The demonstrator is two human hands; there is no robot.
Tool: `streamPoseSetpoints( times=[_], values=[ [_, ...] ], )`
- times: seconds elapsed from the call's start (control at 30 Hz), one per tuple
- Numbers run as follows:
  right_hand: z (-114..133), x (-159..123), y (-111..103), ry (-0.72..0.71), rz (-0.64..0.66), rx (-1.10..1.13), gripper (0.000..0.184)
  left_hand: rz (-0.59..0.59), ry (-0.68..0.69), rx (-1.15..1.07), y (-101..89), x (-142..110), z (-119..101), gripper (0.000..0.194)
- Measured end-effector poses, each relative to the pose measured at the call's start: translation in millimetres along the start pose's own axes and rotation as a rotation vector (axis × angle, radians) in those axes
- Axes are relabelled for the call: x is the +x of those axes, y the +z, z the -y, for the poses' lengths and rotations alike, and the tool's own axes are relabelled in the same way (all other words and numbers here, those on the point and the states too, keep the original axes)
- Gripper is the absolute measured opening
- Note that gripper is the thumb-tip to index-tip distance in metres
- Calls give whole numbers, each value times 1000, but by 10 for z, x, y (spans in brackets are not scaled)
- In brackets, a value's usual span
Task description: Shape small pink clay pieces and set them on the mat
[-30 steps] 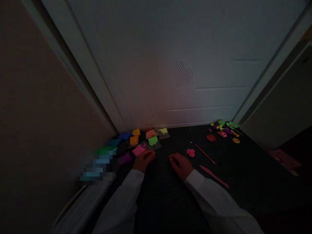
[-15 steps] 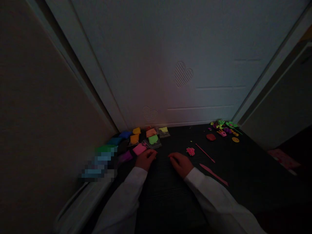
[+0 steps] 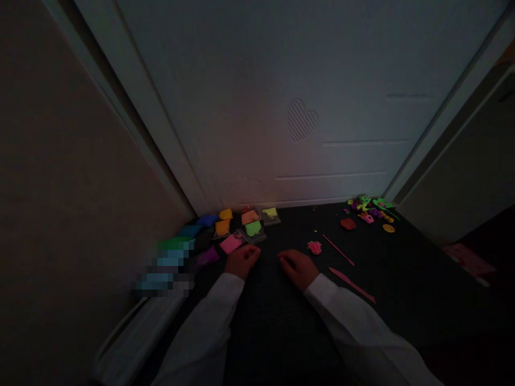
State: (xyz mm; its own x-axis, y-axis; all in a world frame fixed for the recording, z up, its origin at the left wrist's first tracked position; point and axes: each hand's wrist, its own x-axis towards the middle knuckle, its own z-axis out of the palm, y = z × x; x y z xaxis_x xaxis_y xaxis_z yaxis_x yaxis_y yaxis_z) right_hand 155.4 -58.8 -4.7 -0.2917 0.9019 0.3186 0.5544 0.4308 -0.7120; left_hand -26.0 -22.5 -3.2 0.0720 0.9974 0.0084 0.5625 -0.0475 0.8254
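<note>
My left hand [image 3: 242, 260] is closed, thumb and fingertips together, near the packet of pink clay [image 3: 230, 244]. Across a short gap, my right hand [image 3: 299, 268] is curled in a pinch over the dark tabletop [image 3: 277, 321]. Whatever either hand holds, if anything, is too small and dim to make out. Just beyond the right hand lies a bumpy pink clay cluster [image 3: 314, 247]. To its right are a thin pink modelling stick [image 3: 338, 250] and a pink plastic clay knife [image 3: 352, 284].
Along the back left lie several clay packets, among them orange [image 3: 222, 228], green [image 3: 253, 229] and blue [image 3: 207, 220]. A red lump [image 3: 348, 224] and small colourful clay pieces [image 3: 376, 213] sit at the back right. A white panel [image 3: 241, 107] rises behind the table.
The view has shifted very slightly. Both hands keep nearly the same closed pose, and the things on the table stay where they were.
</note>
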Motion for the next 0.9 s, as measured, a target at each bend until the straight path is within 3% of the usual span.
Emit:
streamPoseSetpoints(
  times=[0.33, 0.67, 0.9],
  values=[
    [-11, 4, 2, -35, -10, -18, 23, 17, 30, 46, 8, 16, 60, 34],
    [9, -1, 10, 94, -24, 22, 16, 16, 19, 19, 3, 2, 6, 32],
    [16, 0, 12, 92, -14, 9, 9, 11, 5, -1, 9, 5, 15, 32]
  ],
)
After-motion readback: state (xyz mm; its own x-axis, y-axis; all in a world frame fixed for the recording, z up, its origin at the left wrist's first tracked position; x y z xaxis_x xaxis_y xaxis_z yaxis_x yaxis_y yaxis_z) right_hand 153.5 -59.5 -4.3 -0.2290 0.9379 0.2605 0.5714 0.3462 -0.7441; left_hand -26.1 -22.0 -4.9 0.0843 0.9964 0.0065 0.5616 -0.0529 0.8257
